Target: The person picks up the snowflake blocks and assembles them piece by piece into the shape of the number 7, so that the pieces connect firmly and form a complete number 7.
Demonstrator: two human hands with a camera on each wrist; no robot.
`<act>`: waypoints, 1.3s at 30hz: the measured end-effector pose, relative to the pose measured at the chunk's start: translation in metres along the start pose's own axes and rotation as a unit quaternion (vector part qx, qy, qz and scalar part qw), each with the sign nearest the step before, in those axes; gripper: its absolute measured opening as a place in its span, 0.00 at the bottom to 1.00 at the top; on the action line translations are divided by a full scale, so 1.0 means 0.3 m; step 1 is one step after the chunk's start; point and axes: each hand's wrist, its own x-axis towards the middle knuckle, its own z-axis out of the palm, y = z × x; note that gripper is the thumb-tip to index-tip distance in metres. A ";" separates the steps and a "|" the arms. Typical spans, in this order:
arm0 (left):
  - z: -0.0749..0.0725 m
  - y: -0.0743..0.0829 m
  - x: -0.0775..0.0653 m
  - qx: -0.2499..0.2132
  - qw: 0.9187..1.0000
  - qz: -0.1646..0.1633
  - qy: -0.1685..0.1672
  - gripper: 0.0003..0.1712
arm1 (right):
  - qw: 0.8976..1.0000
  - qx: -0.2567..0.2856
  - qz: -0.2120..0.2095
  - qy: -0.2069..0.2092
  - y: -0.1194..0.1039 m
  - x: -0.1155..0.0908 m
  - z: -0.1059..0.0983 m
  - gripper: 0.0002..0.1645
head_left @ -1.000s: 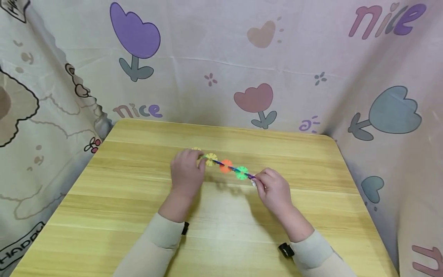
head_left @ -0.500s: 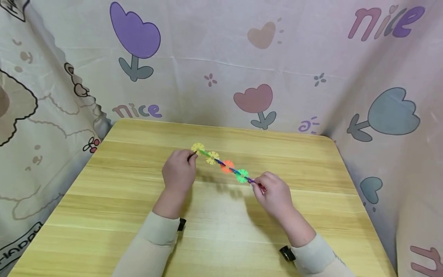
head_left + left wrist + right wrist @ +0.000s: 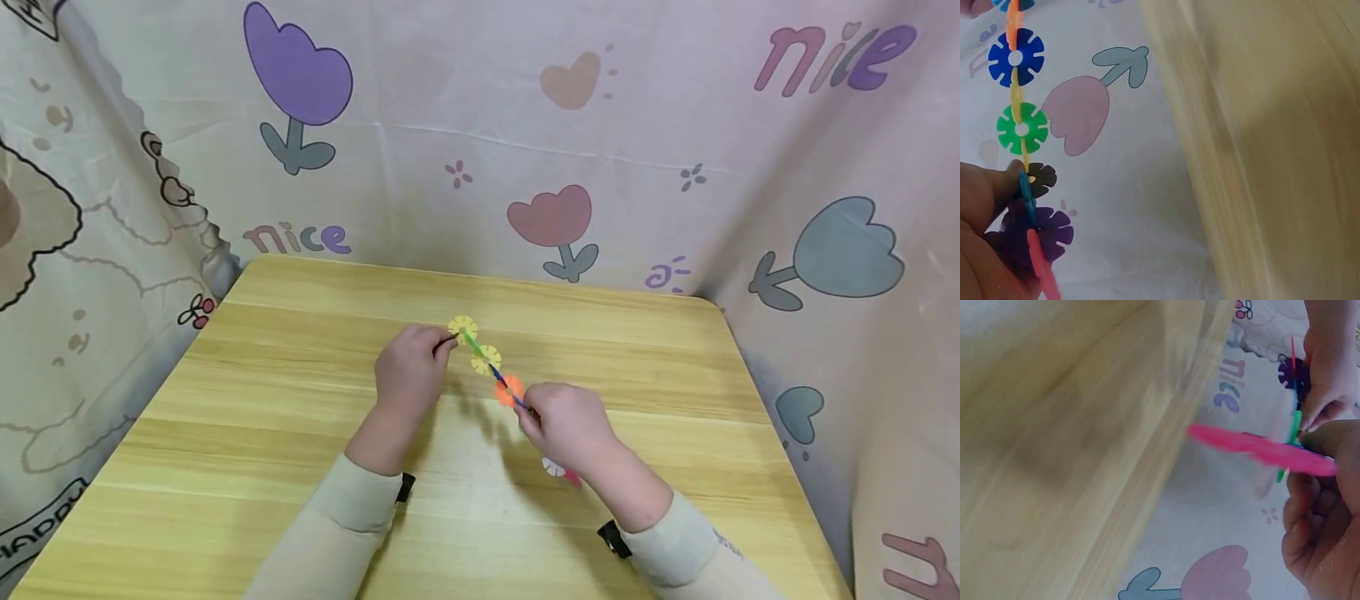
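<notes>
A chain of slotted plastic snowflake discs stretches between both hands above the table. My left hand pinches it at a dark disc beside a yellow disc. In the left wrist view, a purple disc and a pink disc hang by the left palm, while a green disc and a blue disc run on from the fingers. My right hand pinches the chain just past an orange disc. Below it dangles the chain's end, with a white disc and a blurred pink disc.
The light wooden table lies beneath both hands. A printed curtain with flowers and lettering surrounds its back and sides. Each sleeve cuff has a black wrist camera, one on the left and one on the right.
My right hand has shifted its hold along the chain to beside the orange disc, leaving the white and pink end hanging. My left hand went left, then back right, now pinching the dark disc.
</notes>
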 end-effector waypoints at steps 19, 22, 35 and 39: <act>-0.020 -0.042 0.009 -0.016 0.995 0.098 -0.004 0.04 | 0.994 0.042 0.029 0.092 0.009 -0.059 0.015 0.26; -0.018 -0.032 0.023 -0.005 0.994 0.112 -0.008 0.02 | 0.994 0.042 0.052 0.089 -0.004 -0.068 0.013 0.24; 0.057 -0.013 0.054 0.056 0.982 0.170 -0.058 0.02 | 0.986 0.054 0.149 -0.046 -0.067 -0.104 0.009 0.22; 0.089 -0.007 0.052 0.076 0.978 0.180 -0.075 0.03 | 0.985 0.045 0.154 -0.069 -0.073 -0.112 0.018 0.25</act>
